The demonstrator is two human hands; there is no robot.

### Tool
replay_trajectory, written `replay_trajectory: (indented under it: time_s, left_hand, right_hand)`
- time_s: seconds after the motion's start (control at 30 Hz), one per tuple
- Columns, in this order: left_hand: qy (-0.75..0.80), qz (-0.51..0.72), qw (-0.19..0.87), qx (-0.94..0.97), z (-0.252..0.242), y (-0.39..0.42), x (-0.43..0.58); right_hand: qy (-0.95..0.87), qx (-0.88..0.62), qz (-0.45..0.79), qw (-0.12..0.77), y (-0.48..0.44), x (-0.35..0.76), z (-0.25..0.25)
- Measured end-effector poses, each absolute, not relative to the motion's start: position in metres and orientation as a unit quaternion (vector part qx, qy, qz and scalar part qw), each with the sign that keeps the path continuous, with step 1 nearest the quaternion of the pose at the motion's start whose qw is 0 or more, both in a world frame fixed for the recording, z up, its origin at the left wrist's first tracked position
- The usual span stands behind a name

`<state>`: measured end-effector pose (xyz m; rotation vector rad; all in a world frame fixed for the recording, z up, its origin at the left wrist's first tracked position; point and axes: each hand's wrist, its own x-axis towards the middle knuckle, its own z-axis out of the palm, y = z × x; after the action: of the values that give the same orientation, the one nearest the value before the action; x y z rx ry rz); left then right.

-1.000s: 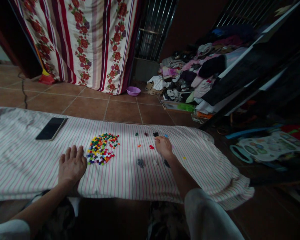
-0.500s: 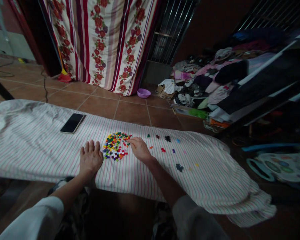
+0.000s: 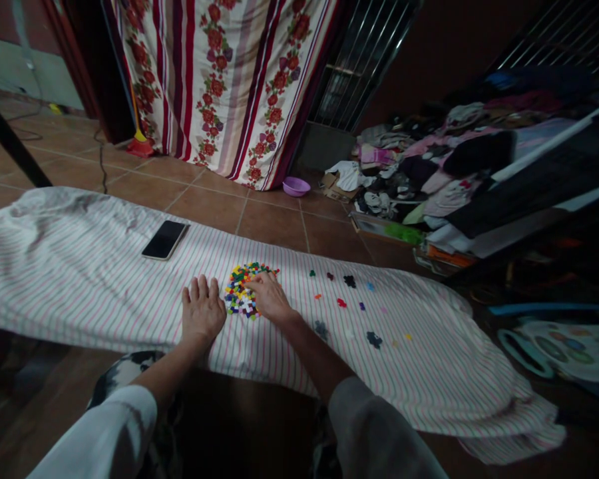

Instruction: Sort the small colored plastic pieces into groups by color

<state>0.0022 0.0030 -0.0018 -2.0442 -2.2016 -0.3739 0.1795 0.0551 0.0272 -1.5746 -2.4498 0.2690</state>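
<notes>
A pile of small coloured pieces (image 3: 243, 291) lies on a pink-striped white cloth (image 3: 80, 273) spread over the floor. My left hand (image 3: 201, 311) rests flat on the cloth just left of the pile, fingers stretched out. My right hand (image 3: 269, 297) sits on the pile's right side, fingers curled down among the pieces; what they pinch is hidden. To the right, small sorted clusters (image 3: 349, 281) in red, black, blue, yellow and grey dot the cloth.
A black phone (image 3: 164, 239) lies on the cloth at the back left. Behind are a floral curtain (image 3: 229, 80), a purple bowl (image 3: 296, 186) on brown tiles and a heap of clothes (image 3: 429, 166). A toy board (image 3: 554, 342) lies at the right.
My right hand has moved left from the sorted clusters to the main pile. My view has shifted, so the pile sits further right in frame. My left hand stays flat beside the pile.
</notes>
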Motion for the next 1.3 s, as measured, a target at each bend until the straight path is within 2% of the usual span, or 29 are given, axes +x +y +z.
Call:
replay_trajectory:
  time_s: [0.2,0.43,0.87,1.17,1.3]
  left_hand:
    - [-0.725,-0.131,0.050,-0.675,-0.005,0.004,0.001]
    - [-0.727,-0.128,0.041,-0.673,0.000,0.003,0.002]
    - [-0.727,-0.115,0.049,-0.675,-0.001,0.003,0.002]
    - [-0.726,-0.116,0.057,-0.675,-0.001,0.003,0.002]
    - [-0.723,-0.128,0.057,-0.677,-0.002,0.003,0.001]
  right_hand:
    - [-0.836,-0.524,0.086,0.135,0.056,0.172,0.028]
    - [-0.842,-0.524,0.085,0.095,0.064,0.159,0.027]
    - [-0.810,-0.572,0.087,0.096,0.075,0.152,0.028]
    - [-0.815,-0.570,0.088,0.065,0.080,0.143,0.037]
    - [-0.810,-0.570,0.091,0.099,0.078,0.147,0.031]
